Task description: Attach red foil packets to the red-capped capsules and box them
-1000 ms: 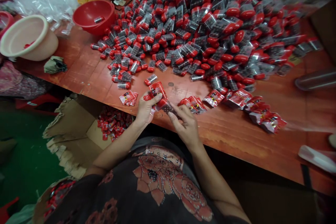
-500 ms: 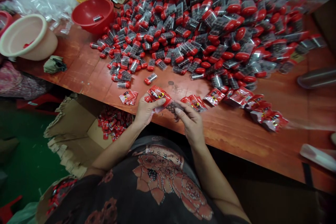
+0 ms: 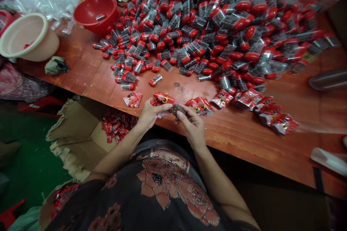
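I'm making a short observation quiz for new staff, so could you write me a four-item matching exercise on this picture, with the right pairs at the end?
Column one
1. Left hand
2. Right hand
3. Red bowl
4. Carton

Column two
A. Below the table, with many packets inside
B. Holding a red packet
C. Beside the pile, with one small tube visible inside
D. Holding a dark dotted piece

Right pairs: 1-B, 2-D, 3-C, 4-A
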`<state>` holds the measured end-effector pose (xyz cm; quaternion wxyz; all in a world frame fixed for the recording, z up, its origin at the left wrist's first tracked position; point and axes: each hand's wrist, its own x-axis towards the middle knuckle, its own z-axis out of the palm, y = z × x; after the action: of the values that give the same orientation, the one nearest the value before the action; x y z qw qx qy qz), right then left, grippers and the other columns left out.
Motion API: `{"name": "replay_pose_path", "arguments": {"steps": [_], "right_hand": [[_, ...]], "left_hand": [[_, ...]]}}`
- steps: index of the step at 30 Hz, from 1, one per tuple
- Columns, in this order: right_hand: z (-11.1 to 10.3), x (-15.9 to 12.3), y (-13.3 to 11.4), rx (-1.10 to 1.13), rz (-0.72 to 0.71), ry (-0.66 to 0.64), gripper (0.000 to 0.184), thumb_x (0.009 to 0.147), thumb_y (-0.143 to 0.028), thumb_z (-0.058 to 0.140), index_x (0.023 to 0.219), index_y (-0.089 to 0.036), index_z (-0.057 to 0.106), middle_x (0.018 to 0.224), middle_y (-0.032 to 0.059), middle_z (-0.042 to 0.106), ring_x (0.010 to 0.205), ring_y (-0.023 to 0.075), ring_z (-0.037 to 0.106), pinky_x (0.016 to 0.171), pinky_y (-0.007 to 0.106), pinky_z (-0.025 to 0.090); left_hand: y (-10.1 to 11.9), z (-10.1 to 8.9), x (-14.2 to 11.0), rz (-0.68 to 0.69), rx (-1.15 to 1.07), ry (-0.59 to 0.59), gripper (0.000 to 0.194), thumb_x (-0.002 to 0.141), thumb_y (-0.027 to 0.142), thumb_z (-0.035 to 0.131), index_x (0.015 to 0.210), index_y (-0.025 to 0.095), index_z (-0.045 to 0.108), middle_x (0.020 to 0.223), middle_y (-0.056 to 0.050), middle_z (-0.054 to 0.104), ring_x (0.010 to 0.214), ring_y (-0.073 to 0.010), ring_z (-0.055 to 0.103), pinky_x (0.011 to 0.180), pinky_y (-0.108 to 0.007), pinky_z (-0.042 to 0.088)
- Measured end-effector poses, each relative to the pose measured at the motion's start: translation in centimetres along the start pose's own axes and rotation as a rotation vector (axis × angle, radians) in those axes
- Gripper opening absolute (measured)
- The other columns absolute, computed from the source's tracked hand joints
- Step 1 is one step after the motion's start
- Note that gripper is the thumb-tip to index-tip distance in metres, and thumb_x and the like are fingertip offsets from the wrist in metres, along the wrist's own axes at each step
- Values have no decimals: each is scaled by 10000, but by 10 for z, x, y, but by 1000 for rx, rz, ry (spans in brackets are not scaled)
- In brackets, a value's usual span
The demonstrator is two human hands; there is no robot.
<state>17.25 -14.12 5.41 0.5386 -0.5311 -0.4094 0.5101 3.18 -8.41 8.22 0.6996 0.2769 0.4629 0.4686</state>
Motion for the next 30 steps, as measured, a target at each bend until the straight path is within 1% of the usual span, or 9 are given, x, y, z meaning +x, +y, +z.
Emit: {"name": "replay_pose_path", "arguments": {"steps": [4, 7, 10, 13, 16, 22, 25, 27, 30], "right_hand": [[-1, -3, -7, -145, -100, -37, 329, 875, -316, 591, 1199, -305, 646, 925, 18, 567, 744, 129, 597, 677, 321, 558], [-2, -5, -10, -240, -169, -46, 332, 885, -294, 583, 1210, -318, 642, 904, 16, 552, 784, 142, 592, 695, 326, 550], [2, -7, -5, -168, -135, -27, 325, 888, -309, 580, 1208, -315, 638, 944, 26, 570, 794, 145, 597, 694, 327, 558], [8, -10, 5, -83, -82, 39, 395, 897, -323, 563, 1292, -319, 564, 996, 40, 602, 805, 153, 602, 721, 348, 571], [11, -13, 11, -133, -113, 83, 428, 893, -315, 566, 1320, -328, 543, 1014, 47, 601, 873, 174, 607, 778, 377, 567], [12, -15, 15, 1, -53, 99, 389, 914, -327, 517, 1301, -332, 558, 1180, 58, 584, 849, 153, 622, 728, 355, 577], [13, -13, 18, -17, -57, 140, 392, 906, -347, 524, 1294, -303, 568, 1178, 70, 601, 937, 180, 619, 778, 373, 573], [13, -12, 18, -22, -57, 141, 393, 902, -353, 532, 1288, -293, 572, 1161, 72, 618, 1001, 197, 610, 811, 380, 567], [12, -10, 18, 36, -27, 111, 388, 894, -361, 553, 1277, -299, 572, 1127, 64, 638, 961, 186, 622, 804, 374, 573]], "left_hand": [[5, -1, 1, 63, -3, 53, 391, 494, 196, 872, 835, 167, 683, 745, 6, 699, 650, -126, 643, 647, -248, 552], [4, 0, -1, 2, -4, 33, 420, 492, 182, 869, 871, 171, 688, 759, 2, 701, 659, -134, 653, 648, -258, 557], [0, -1, -3, -63, 8, 5, 390, 503, 186, 865, 848, 164, 684, 773, -8, 706, 655, -136, 653, 639, -263, 555], [-5, 0, -4, -77, -19, 21, 372, 504, 193, 865, 820, 161, 671, 773, -6, 706, 654, -135, 657, 645, -263, 550], [-9, 1, -4, -85, -33, 31, 368, 510, 196, 865, 816, 155, 664, 771, -5, 705, 654, -133, 658, 652, -265, 548], [-17, 12, -10, 42, -120, 109, 414, 540, 224, 861, 901, 169, 667, 841, -10, 719, 715, -140, 672, 697, -279, 552], [-26, 17, -16, 81, -101, 144, 381, 549, 239, 858, 870, 162, 670, 804, -7, 713, 668, -122, 658, 656, -244, 527], [-32, 18, -19, 72, -63, 123, 352, 550, 248, 858, 833, 149, 674, 756, -4, 700, 590, -94, 620, 578, -208, 486], [-32, 17, -20, 38, -38, 92, 375, 531, 247, 867, 842, 149, 681, 751, -3, 699, 549, -79, 593, 525, -192, 452]]}}
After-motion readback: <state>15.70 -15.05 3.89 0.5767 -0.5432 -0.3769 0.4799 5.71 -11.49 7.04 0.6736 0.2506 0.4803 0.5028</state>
